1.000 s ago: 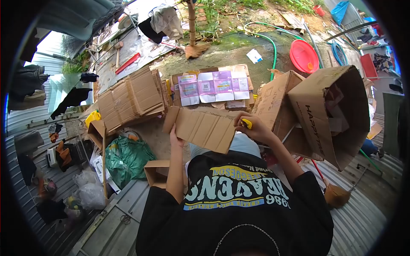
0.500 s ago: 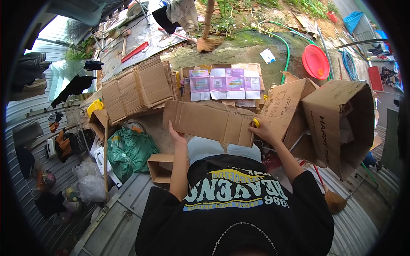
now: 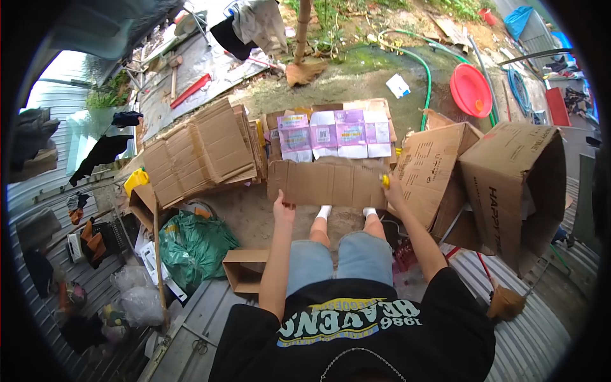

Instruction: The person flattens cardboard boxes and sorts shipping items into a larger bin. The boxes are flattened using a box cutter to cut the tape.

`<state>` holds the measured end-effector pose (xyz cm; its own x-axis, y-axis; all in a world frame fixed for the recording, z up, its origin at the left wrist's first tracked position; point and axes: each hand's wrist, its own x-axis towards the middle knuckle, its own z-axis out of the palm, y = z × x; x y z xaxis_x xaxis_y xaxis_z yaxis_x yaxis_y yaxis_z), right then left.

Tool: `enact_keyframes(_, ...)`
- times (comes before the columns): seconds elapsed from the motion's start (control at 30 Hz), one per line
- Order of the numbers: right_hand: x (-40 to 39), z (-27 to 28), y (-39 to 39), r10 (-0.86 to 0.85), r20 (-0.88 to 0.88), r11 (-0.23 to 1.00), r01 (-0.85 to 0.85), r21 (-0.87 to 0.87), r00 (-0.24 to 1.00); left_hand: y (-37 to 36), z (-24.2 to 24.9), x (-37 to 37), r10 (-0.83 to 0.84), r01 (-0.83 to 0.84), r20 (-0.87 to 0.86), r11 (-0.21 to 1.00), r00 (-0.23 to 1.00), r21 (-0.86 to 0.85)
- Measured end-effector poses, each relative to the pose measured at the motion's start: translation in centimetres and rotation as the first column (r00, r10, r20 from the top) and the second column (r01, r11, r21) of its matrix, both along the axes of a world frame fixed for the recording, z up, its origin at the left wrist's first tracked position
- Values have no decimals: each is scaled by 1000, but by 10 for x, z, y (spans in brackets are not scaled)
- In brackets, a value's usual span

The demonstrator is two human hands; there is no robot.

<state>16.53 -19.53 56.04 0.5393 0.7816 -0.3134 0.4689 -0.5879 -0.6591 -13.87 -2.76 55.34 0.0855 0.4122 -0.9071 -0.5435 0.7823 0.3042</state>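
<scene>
A long flattened cardboard box (image 3: 331,183) is stretched out in front of me above the ground, its brown face marked by fold lines. My left hand (image 3: 284,209) grips its lower left corner. At its right end, my right hand (image 3: 394,189) holds the edge, along with a small yellow object (image 3: 386,181) whose kind I cannot make out. Just beyond the cardboard, a flattened purple-and-white carton (image 3: 337,135) lies on top of a flat cardboard pile. To the left rests a thick stack of flattened brown boxes (image 3: 194,143).
Large upright cardboard boxes (image 3: 429,159) and an open box (image 3: 487,197) stand on my right. A green plastic bag (image 3: 194,245) and a small open box (image 3: 245,258) are at lower left. Farther off are a red basin (image 3: 471,90), a green hose (image 3: 425,70) and a broom (image 3: 305,72).
Both hands have moved the cardboard away from my body and slightly right, levelling it. My lap and feet now show below it.
</scene>
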Motion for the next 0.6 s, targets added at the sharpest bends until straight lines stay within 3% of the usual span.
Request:
enact_keyframes(0.07, 14, -16, 21, -59, 18, 998, 60, -14, 998, 2, -36, -4, -43, 39, -65, 997, 997, -64)
enact_keyframes(0.13, 28, -51, 41, -29, 156, 992, 10, 123, 987, 6, -47, 6, -157, 189, -222, 973, 962, 134)
enact_keyframes(0.17, 32, -69, 49, -16, 233, 986, -24, 165, 972, 9, -57, 8, -175, 211, -246, 969, 953, 129)
enact_keyframes(0.27, 48, -121, 65, 63, 390, 979, -133, 155, 919, 17, -93, 10, -248, 271, -312, 962, 917, 33)
enact_keyframes(0.33, 60, -151, 62, 27, 473, 991, -87, 106, 881, 16, -116, 5, -304, 284, -429, 952, 851, -113)
enact_keyframes(0.43, 65, -153, 41, -150, 426, 988, 120, 97, 892, 4, -105, 9, -308, 336, -606, 939, 733, -70)
enact_keyframes(0.5, 64, -151, 10, -173, 392, 985, 164, 58, 904, -10, -99, 3, -320, 381, -611, 924, 724, -33)
enact_keyframes(0.57, 61, -133, -22, -183, 325, 981, 196, -6, 928, -26, -119, -18, -274, 496, -666, 853, 694, 165)
enact_keyframes(0.6, 57, -117, -40, -182, 289, 979, 201, -35, 940, -29, -109, -14, -276, 505, -658, 843, 701, 185)
